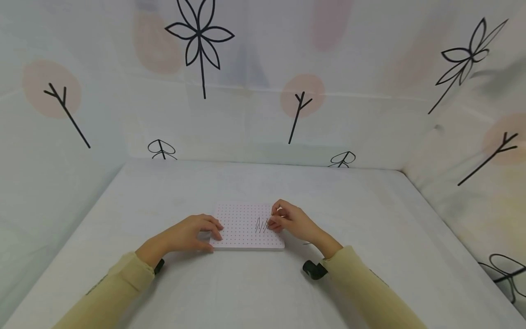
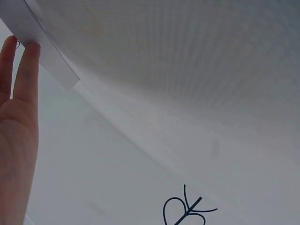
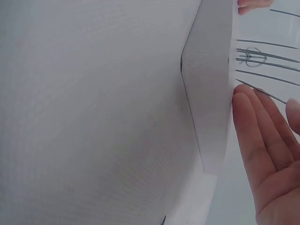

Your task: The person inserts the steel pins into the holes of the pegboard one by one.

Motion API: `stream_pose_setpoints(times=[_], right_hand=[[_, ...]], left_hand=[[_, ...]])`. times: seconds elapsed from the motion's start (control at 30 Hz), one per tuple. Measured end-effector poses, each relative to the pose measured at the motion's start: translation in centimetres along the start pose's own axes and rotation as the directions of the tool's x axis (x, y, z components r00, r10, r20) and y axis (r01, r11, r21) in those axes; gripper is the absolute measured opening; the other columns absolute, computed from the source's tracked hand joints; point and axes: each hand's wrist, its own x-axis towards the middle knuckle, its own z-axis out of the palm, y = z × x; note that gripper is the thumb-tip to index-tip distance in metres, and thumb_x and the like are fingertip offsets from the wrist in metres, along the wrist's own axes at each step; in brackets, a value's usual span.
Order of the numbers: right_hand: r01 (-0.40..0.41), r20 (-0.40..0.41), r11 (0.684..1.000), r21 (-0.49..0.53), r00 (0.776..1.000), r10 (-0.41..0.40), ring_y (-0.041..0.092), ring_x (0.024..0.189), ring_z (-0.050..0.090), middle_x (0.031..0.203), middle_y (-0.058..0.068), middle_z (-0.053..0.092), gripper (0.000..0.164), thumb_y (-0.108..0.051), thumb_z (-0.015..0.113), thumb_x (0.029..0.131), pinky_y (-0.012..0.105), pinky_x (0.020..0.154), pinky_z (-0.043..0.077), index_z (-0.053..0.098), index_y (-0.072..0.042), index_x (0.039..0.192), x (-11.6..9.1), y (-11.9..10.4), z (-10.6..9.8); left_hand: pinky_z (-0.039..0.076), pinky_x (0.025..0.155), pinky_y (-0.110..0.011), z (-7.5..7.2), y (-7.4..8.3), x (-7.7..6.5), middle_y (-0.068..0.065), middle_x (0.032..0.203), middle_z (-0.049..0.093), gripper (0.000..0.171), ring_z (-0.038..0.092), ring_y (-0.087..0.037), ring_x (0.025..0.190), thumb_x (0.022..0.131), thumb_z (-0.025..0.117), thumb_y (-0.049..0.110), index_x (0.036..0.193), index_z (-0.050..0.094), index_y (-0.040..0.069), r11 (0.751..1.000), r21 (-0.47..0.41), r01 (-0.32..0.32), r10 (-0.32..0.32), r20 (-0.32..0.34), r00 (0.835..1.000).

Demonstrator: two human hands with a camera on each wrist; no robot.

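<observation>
A white board (image 1: 238,233) dotted with rows of small holes lies on the table. Several thin dark needles (image 1: 261,225) stand in its right part, jutting from its face in the right wrist view. With thumb and fingers my right hand (image 1: 296,224) pinches another needle (image 3: 262,90), its tip right at the board's face. The fingertips (image 3: 240,96) of that hand rest against the board. At the board's left side, my left hand (image 1: 189,233) rests with fingers on the top and thumb beside the front corner. Two of its fingers (image 2: 28,70) touch the board's edge in the left wrist view.
A loose needle (image 1: 307,243) lies on the table under my right wrist. White cloth (image 1: 246,292) covers the table. Pale fabric walls (image 1: 246,123) with black plant drawings stand behind it and at both sides.
</observation>
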Motion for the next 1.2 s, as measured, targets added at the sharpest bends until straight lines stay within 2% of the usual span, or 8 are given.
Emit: stream_pose_setpoints(times=[0.5,0.93,1.2], right_hand=[[-0.009,-0.023,1.0,0.009,1.0,0.009,0.026,0.085,0.066,0.096,0.018,0.064,0.01,0.001,0.053,0.093,0.032,0.071,0.055,0.047,0.0,0.1,-0.12,0.08,0.06],[-0.019,-0.036,0.995,-0.094,0.999,0.016,0.017,0.078,0.062,0.087,0.004,0.064,0.007,-0.001,0.06,0.089,0.028,0.068,0.054,0.056,-0.006,0.091,-0.15,0.03,0.27],[-0.038,-0.043,0.986,-0.16,0.999,0.031,0.016,0.075,0.061,0.086,0.003,0.064,0.007,-0.006,0.064,0.087,0.026,0.068,0.053,0.058,-0.006,0.09,-0.1,-0.12,0.31]], left_hand=[[0.039,0.097,-0.044,-0.05,0.06,0.03,0.003,0.115,0.059,0.022,0.05,-0.023,0.114,0.074,0.079,0.013,0.092,0.07,0.022,1.0,-0.005,0.0,0.0,0.008,1.0],[0.039,0.097,-0.044,-0.08,0.17,0.01,0.002,0.115,0.059,0.022,0.05,-0.023,0.114,0.074,0.079,0.013,0.092,0.07,0.02,1.0,-0.003,-0.002,0.002,0.007,1.0],[0.039,0.097,-0.045,-0.07,0.15,-0.01,0.002,0.115,0.059,0.022,0.05,-0.023,0.114,0.074,0.079,0.013,0.092,0.07,0.02,1.0,0.002,0.001,-0.001,0.006,1.0]])
